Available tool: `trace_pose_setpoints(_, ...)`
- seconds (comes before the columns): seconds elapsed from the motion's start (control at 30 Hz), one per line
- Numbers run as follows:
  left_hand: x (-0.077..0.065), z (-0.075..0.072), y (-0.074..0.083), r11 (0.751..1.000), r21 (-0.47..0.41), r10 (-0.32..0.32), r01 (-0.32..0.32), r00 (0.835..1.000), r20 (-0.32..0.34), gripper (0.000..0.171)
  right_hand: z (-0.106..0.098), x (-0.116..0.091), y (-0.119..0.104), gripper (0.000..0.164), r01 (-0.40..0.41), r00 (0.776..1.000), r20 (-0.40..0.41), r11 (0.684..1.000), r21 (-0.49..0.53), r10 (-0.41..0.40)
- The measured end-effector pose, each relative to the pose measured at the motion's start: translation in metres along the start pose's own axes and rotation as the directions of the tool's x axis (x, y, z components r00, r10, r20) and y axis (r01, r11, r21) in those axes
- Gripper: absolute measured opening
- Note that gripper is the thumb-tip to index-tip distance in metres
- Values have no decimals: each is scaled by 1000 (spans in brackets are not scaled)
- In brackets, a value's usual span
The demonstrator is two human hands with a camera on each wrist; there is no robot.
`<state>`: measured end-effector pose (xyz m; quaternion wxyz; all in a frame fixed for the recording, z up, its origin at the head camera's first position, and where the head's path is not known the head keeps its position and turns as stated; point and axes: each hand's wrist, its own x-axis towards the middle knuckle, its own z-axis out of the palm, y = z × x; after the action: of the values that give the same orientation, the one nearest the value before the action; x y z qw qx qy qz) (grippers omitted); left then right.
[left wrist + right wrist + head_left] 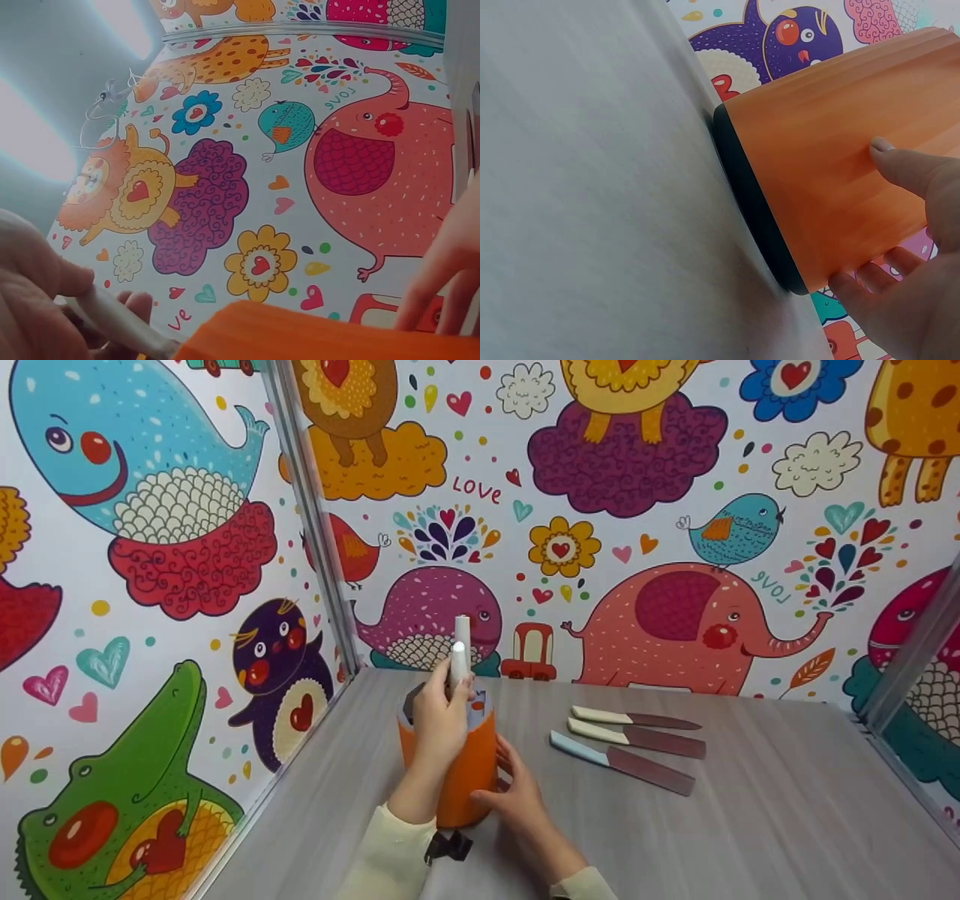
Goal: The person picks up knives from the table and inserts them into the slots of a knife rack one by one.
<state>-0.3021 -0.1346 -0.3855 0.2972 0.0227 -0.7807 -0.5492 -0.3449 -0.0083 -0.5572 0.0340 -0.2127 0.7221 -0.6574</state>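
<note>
An orange knife block (469,765) with a grey slotted top and a dark base stands upright on the table. My left hand (439,724) grips the white handle of a knife (458,660) over the block's top; the blade is hidden. Just behind that handle rises another white handle (463,627). In the left wrist view, thumb and fingers close round the pale knife handle (116,322). My right hand (519,791) holds the block's right side low down, thumb on the near face and fingers round the far side. The right wrist view shows this thumb against the orange wall (817,165).
Three knives lie to the right of the block: a cream-handled one (637,718) at the back, a wider cream-handled one (637,737), and a blue-handled one (622,763) nearest. Patterned wall panels (637,532) border the grey table (720,840) at the back and sides.
</note>
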Motion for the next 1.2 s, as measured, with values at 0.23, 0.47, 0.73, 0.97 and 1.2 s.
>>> trace_pose_setpoints(0.23, -4, 5, -7, 1000, -26, -13, 12, 1000, -18, 39, -1, 2, 2, 96, 2, 1000, 2, 1000, 5, -2)
trace_pose_setpoints(0.47, -2, 3, -6, 999, -13, -36, 36, 999, 20, 40, -2, 3, 1, 97, 17, 1000, 7, 1000, 2, -17)
trace_pose_setpoints(0.73, 3, 4, -12, 998, -4, -62, 62, 997, 39, 42, -1, 4, 4, 96, -9, 1000, 4, 1000, -10, 9)
trace_pose_setpoints(0.97, 0, 5, -15, 998, -67, 10, -12, 999, -39, 50, -1, 1, 3, 95, -18, 1000, -2, 1000, 13, 18)
trace_pose_setpoints(1.2, -9, 0, -32, 963, -76, 235, -259, 943, -233, 45, -2, 1, 2, 95, -42, 999, -5, 999, 13, 42)
